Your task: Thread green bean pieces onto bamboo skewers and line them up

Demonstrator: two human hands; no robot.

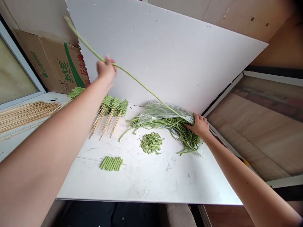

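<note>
My left hand (107, 67), raised in front of the white board, is closed around a long green bean (144, 86). One end of the bean sticks out to the upper left, and the rest slants down to the bundle of long beans (187, 134) on the table. Against the right side of that bundle and its clear plastic bag (161, 112) rests my right hand (200, 126), fingers spread. A pile of short cut bean pieces (151, 142) lies in front of the bundle. Nearer me, a row of bean pieces (111, 164) sits side by side on a skewer.
Finished bean skewers (113, 105) are stacked at the back left, sticks toward me. Many bare bamboo skewers (21, 116) lie at the far left. Behind stand a white board (165, 47) and a cardboard box (52, 63). The white table (151, 186) ends at its front edge.
</note>
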